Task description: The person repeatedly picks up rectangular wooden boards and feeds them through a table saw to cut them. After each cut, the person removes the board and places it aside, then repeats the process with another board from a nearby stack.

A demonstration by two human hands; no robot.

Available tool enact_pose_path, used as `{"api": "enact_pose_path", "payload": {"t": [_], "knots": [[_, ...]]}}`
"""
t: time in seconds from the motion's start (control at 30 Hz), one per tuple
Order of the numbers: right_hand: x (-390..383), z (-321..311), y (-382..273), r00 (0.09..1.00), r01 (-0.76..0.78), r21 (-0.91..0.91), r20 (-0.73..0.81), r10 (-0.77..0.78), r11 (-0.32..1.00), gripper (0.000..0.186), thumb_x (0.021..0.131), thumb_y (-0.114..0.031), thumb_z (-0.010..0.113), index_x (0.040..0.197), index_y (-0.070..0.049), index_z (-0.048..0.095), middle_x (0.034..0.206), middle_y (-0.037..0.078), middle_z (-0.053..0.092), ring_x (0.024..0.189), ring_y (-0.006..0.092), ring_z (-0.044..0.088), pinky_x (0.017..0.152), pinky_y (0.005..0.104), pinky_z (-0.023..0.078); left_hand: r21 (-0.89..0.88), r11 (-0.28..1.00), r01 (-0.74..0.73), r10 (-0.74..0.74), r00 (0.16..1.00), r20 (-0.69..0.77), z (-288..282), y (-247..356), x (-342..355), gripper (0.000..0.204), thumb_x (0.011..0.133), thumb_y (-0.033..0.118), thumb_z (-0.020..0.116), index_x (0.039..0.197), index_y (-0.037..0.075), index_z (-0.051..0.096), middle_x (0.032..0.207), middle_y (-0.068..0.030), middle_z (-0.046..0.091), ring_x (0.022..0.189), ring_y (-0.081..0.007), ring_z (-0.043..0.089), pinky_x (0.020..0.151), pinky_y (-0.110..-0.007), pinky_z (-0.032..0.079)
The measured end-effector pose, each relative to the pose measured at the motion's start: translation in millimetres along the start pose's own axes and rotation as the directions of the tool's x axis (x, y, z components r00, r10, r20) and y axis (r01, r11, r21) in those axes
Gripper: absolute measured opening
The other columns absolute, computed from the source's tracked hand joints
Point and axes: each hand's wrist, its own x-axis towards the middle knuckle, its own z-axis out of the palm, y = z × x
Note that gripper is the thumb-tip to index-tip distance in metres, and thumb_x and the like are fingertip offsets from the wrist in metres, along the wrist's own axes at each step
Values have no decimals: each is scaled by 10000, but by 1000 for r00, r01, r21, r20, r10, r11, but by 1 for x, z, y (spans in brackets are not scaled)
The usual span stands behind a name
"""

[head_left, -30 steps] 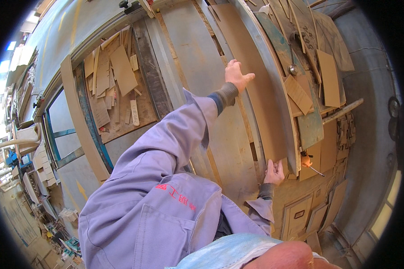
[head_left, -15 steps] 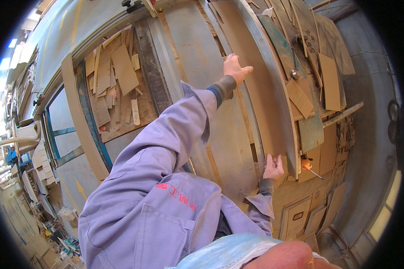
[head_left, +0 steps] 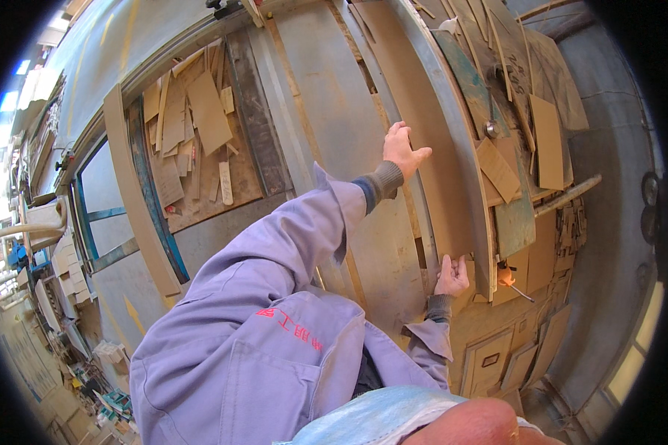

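Observation:
A long brown board [head_left: 421, 122] lies flat on the grey metal table [head_left: 312, 67], alongside a tall straight fence [head_left: 464, 144]. My left hand [head_left: 406, 150] rests at the board's left edge, around mid-length, with the thumb stretched out over the board and the fingers apart from it. At the near end of the board is my right hand [head_left: 453, 277]. Its fingertips and thumb close on the end, though the underside of the grip is hidden.
Offcuts [head_left: 193, 126] fill a recess left of the table. Another long strip [head_left: 137, 193] stands beside it. Beyond the fence are a green panel [head_left: 513, 222], loose board pieces [head_left: 546, 141] and an orange-handled tool [head_left: 505, 277]. More panels [head_left: 490, 360] lean at the lower right.
My left hand has slid nearer along the board's edge, toward my body. The right hand stays at the near end, and the board looks almost unmoved.

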Motion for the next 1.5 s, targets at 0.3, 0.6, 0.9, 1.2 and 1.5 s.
{"api": "enact_pose_path", "payload": {"t": [0.3, 0.6, 0.9, 1.2, 1.5], "knots": [[8, 10, -7, 999, -9, 11, 49, 9, 1000, 540, 884, -79, 722, 1352, 93, 517, 764, -40, 554, 565, 7, 445, 474, 183, 367, -17, 999, -29, 29, 999, -34, -6, 2, 9, 707, 727, 242, 840, 1244, -129, 532, 1455, -213, 421, 1120, -294, 603, 970, -350, 512], [12, 16, -8, 997, 15, -31, 79, -12, 999, 542, 882, -92, 731, 1341, 105, 519, 758, -44, 541, 566, 7, 426, 472, 186, 352, 19, 999, -34, 35, 999, -31, -10, 2, 17, 712, 722, 245, 843, 1237, -136, 532, 1435, -225, 442, 1098, -294, 623, 941, -350, 528], [14, 19, -6, 999, 5, -38, 45, -3, 999, 518, 872, -85, 739, 1304, 123, 541, 759, -26, 570, 593, 10, 453, 498, 181, 361, -51, 998, -48, 50, 998, 36, -11, -9, 8, 693, 742, 241, 835, 1255, -112, 530, 1483, -203, 419, 1135, -299, 625, 959, -371, 524], [15, 9, -7, 992, 113, -26, 63, -112, 993, 446, 852, -100, 755, 1202, 131, 601, 717, -41, 561, 603, 11, 462, 526, 179, 381, -27, 1000, -9, 10, 999, 35, 9, 3, -43, 692, 722, 249, 842, 1246, -97, 551, 1489, -204, 416, 1164, -315, 607, 989, -375, 501], [5, 2, -13, 996, 85, -141, -15, -88, 986, 529, 842, -101, 759, 1260, 154, 559, 692, -13, 590, 603, 28, 497, 550, 194, 421, 26, 998, -60, 60, 998, 14, 6, 4, -47, 664, 722, 295, 832, 1208, -83, 583, 1474, -217, 433, 1224, -325, 559, 1024, -365, 465]]}}
